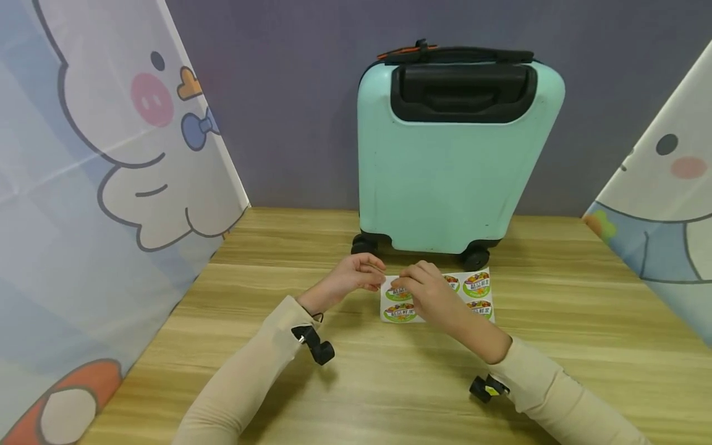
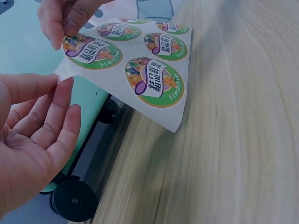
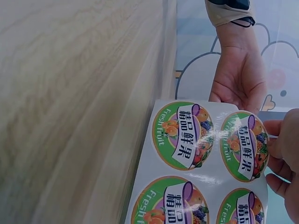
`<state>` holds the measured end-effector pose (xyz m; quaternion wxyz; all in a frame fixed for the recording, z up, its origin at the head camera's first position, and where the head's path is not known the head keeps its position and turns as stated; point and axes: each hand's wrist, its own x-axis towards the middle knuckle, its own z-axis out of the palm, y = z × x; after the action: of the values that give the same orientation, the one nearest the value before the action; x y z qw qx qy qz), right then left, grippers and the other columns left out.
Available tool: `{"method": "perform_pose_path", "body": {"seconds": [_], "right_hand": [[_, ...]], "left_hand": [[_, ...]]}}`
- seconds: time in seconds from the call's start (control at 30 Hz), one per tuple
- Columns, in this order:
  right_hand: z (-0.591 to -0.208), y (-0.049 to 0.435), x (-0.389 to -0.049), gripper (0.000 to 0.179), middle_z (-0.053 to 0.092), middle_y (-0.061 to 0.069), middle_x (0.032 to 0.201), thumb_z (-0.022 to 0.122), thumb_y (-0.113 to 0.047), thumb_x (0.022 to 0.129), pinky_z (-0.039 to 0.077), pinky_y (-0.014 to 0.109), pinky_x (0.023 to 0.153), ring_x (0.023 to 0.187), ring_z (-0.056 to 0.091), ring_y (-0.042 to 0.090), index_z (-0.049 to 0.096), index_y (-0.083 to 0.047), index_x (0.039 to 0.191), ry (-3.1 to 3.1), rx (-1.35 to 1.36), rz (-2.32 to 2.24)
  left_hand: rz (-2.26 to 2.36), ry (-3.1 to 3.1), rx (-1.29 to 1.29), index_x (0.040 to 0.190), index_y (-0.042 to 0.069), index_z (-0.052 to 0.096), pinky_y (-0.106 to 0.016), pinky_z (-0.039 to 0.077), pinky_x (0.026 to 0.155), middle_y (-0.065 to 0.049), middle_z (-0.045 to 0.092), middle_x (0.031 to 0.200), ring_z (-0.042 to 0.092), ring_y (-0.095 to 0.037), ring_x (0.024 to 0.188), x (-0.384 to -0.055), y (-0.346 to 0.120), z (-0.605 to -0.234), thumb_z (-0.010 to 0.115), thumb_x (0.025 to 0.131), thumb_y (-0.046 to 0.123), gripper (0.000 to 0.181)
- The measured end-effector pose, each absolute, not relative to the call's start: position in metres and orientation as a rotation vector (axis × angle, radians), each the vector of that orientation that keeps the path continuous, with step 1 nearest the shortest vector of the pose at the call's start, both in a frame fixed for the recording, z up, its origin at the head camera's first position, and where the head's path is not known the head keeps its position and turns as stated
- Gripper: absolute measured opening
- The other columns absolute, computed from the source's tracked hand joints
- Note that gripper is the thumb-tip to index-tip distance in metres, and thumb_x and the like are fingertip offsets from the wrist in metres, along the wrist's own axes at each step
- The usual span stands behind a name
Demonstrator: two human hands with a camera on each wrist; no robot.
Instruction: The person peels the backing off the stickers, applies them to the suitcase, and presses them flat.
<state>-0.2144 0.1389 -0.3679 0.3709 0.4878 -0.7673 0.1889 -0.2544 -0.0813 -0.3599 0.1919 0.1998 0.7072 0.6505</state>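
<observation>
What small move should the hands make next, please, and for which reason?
Probably the right hand should gently lift the edge of the corner sticker: its thumb is at that edge, while the left hand pinches the sheet nearby and could hold it steady.

Soft, even light leaves faint shadows below both sleeves [image 1: 250, 364] on the table [image 1: 389, 395]. Glare whitens patches of the sticker sheet [image 3: 207, 173] in the right wrist view; the table's near side there seems blurred.
</observation>
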Motion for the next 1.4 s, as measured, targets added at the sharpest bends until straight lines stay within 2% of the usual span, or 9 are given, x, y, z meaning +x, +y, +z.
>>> {"method": "perform_pose_path", "body": {"seconds": [0.07, 0.23, 0.63, 0.83, 0.93, 1.1, 1.27, 1.4], "right_hand": [[-0.367, 0.140, -0.214, 0.048, 0.062, 0.008, 0.092, 0.069, 0.032, 0.060, 0.044, 0.036, 0.066, 0.082, 0.053, 0.024, 0.070, -0.003, 0.094, -1.966, 1.253, 0.476], [-0.364, 0.142, -0.214, 0.047, 0.062, 0.009, 0.092, 0.068, 0.033, 0.061, 0.046, 0.037, 0.066, 0.081, 0.054, 0.024, 0.069, -0.002, 0.093, -1.946, 1.258, 0.464], [-0.360, 0.145, -0.212, 0.048, 0.062, 0.010, 0.092, 0.067, 0.035, 0.058, 0.051, 0.032, 0.069, 0.082, 0.054, 0.024, 0.070, 0.001, 0.092, -1.957, 1.283, 0.474], [-0.359, 0.146, -0.212, 0.049, 0.061, 0.009, 0.093, 0.067, 0.035, 0.058, 0.050, 0.031, 0.068, 0.082, 0.053, 0.023, 0.069, 0.000, 0.093, -1.973, 1.300, 0.479], [-0.358, 0.146, -0.212, 0.050, 0.061, 0.009, 0.093, 0.066, 0.036, 0.057, 0.050, 0.031, 0.067, 0.081, 0.053, 0.023, 0.068, 0.000, 0.092, -1.969, 1.306, 0.483], [-0.358, 0.149, -0.214, 0.050, 0.060, 0.009, 0.092, 0.065, 0.036, 0.057, 0.049, 0.032, 0.068, 0.080, 0.052, 0.022, 0.068, -0.001, 0.092, -1.962, 1.312, 0.490], [-0.358, 0.152, -0.214, 0.050, 0.060, 0.008, 0.092, 0.067, 0.035, 0.058, 0.048, 0.031, 0.068, 0.080, 0.051, 0.022, 0.068, -0.001, 0.092, -1.963, 1.306, 0.493], [-0.359, 0.156, -0.215, 0.048, 0.060, 0.008, 0.092, 0.066, 0.035, 0.059, 0.049, 0.031, 0.068, 0.080, 0.052, 0.022, 0.069, -0.001, 0.091, -1.963, 1.308, 0.500]], "left_hand": [[1.824, 1.987, 0.581, 0.120, -0.013, 0.054, -0.044, 0.056, 0.087, -0.002, 0.072, 0.094, 0.067, -0.014, 0.083, -0.256, -0.081, -0.360, 0.062, 0.095, -0.001, 0.029], [1.816, 1.984, 0.611, 0.121, -0.014, 0.053, -0.052, 0.053, 0.092, -0.002, 0.071, 0.092, 0.066, -0.013, 0.083, -0.259, -0.077, -0.357, 0.061, 0.095, -0.003, 0.030], [1.788, 1.997, 0.612, 0.122, -0.014, 0.053, -0.043, 0.056, 0.088, -0.007, 0.071, 0.097, 0.067, -0.018, 0.087, -0.259, -0.076, -0.354, 0.062, 0.095, -0.002, 0.031], [1.800, 1.989, 0.614, 0.121, -0.013, 0.054, -0.051, 0.052, 0.093, -0.010, 0.072, 0.098, 0.068, -0.017, 0.087, -0.261, -0.078, -0.357, 0.063, 0.095, 0.000, 0.030], [1.802, 1.983, 0.616, 0.121, -0.014, 0.053, -0.052, 0.052, 0.094, -0.008, 0.072, 0.095, 0.068, -0.017, 0.086, -0.261, -0.077, -0.356, 0.063, 0.095, 0.000, 0.031], [1.808, 1.986, 0.609, 0.120, -0.014, 0.054, -0.045, 0.055, 0.089, -0.004, 0.072, 0.092, 0.068, -0.017, 0.085, -0.262, -0.076, -0.355, 0.063, 0.095, -0.001, 0.030], [1.807, 1.990, 0.618, 0.119, -0.011, 0.056, -0.054, 0.052, 0.091, -0.003, 0.072, 0.092, 0.067, -0.016, 0.082, -0.267, -0.073, -0.357, 0.063, 0.095, -0.002, 0.026], [1.802, 1.995, 0.609, 0.119, -0.012, 0.056, -0.047, 0.055, 0.085, -0.001, 0.072, 0.089, 0.067, -0.016, 0.080, -0.269, -0.069, -0.360, 0.063, 0.094, -0.003, 0.028]]}}
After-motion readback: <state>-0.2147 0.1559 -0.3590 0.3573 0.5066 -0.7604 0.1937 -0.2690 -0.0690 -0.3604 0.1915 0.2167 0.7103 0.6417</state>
